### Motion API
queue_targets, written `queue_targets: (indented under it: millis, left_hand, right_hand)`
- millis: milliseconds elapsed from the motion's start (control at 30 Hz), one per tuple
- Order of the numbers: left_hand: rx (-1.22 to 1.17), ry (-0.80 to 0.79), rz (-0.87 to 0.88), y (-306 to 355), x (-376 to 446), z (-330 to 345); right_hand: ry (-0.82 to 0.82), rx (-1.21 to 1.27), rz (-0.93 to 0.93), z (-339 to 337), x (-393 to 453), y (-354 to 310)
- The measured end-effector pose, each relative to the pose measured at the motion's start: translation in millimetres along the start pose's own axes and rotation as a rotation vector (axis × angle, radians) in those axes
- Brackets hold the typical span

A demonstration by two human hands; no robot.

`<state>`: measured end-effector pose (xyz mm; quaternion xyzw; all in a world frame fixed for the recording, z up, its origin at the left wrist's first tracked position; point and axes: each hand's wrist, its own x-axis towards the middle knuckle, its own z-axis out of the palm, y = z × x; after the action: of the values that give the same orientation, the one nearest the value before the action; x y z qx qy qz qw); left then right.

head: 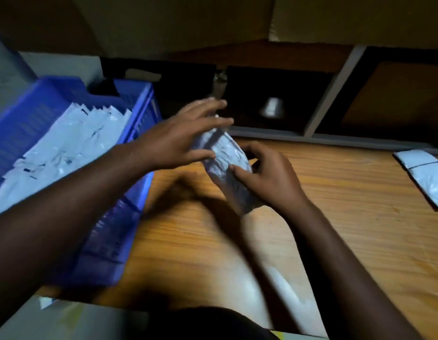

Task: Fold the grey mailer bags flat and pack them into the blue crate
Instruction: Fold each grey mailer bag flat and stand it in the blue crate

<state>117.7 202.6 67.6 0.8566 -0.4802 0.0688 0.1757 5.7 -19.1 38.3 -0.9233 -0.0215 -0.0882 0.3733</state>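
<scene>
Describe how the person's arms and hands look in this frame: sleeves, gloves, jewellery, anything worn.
Both forearms are bare for as far as the frame shows, with no sleeves in view. The left hand and right hand wear no gloves. No ring, watch or bracelet shows, though motion blur could hide something small.

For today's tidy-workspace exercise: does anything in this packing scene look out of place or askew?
Little stands out. Two grey mailer bags lie apart at the wooden table's right edge, while the others stand filed in the blue crate.
</scene>
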Motion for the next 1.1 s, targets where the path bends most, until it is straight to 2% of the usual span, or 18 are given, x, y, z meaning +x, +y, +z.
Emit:
queue_targets:
  millis: [167, 267, 333, 400, 467, 533, 567, 667, 767, 833, 933, 1100]
  left_hand:
    - [0.021, 0.234, -0.007, -60, -74, -78]
    - [-0.01, 0.335, -0.086, -92, -129, -102]
    - [-0.045, 0.341, -0.152, -114, -161, -107]
    - [-0.078, 0.22, -0.177, -135, -185, -106]
    - [-0.115, -0.033, -0.153, -148, -203, -101]
    - [-0.127, -0.27, -0.05, -151, -218, -91]
    - [-0.104, -0.336, 0.038, -149, -225, -83]
    - [0.018, -0.403, 0.332, -141, -240, -53]
    - [0.151, -0.492, 0.472, -138, -246, -28]
    - [0.176, -0.546, 0.468, -142, -250, -21]
    - [0.133, -0.542, 0.469, -154, -253, -21]
    - [0.062, -0.672, 0.347, -164, -260, -26]
  right_hand:
    - [0.22, 0.077, 0.03, 56, 14, -116]
    - [0.248, 0.093, 0.043, 85, 12, -166]
    - [0.247, 0.111, 0.074, 101, 8, -191]
    - [0.241, 0.105, 0.095, 116, 2, -212]
    - [0.218, 0.053, 0.103, 127, -5, -230]
    - [0.193, -0.028, 0.119, 136, -12, -244]
    - [0.179, -0.078, 0.123, 141, -17, -251]
    - [0.144, -0.294, 0.063, 161, -28, -271]
    - [0.045, -0.435, 0.076, 182, -30, -283]
    - [-0.017, -0.474, 0.087, 192, -32, -290]
    - [-0.137, -0.532, 0.116, 207, -33, -297]
    - [-0.311, -0.611, 0.185, 237, -28, -301]
